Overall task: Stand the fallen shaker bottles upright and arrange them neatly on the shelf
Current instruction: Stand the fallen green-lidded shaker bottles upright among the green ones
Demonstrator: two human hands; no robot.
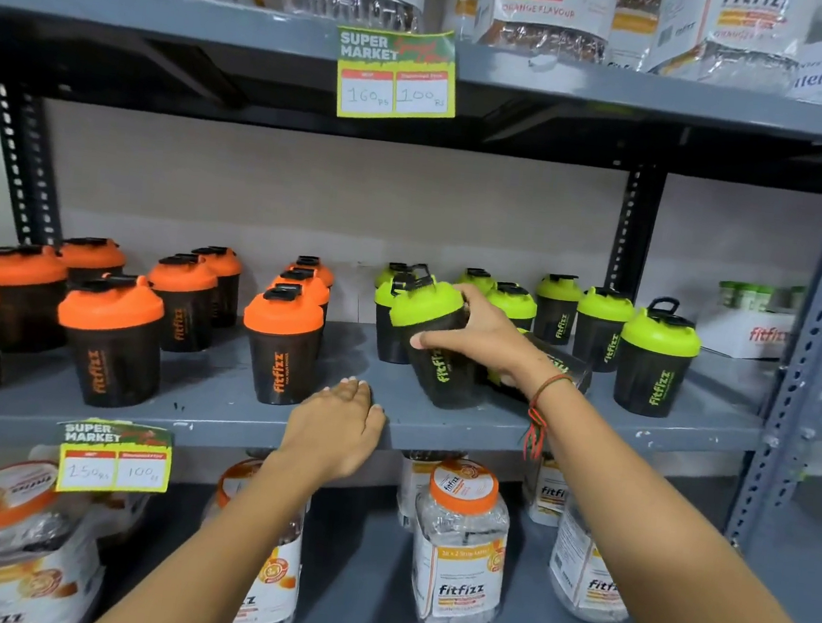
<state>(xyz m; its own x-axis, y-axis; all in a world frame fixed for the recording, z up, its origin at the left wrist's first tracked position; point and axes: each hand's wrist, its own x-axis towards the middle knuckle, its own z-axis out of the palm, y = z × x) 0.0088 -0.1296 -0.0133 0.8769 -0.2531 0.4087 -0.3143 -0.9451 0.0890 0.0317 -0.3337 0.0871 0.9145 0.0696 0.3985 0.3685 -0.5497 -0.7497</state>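
Note:
On the grey middle shelf (216, 405), several orange-lidded black shaker bottles (282, 336) stand upright on the left. Green-lidded ones (655, 360) stand upright on the right. My right hand (477, 336) grips a green-lidded shaker (433, 344) around its body; the bottle tilts to the left, its base near the shelf. Behind my right wrist another dark shaker (563, 365) lies on its side, mostly hidden. My left hand (339, 423) rests flat, fingers together, on the shelf's front edge and holds nothing.
Clear jars with orange lids (458, 539) fill the shelf below. Bagged packs (547, 11) sit on the shelf above. Price tags (395, 76) hang from the shelf edges. A white box (746, 331) stands at the far right, beside a perforated steel upright (818, 323).

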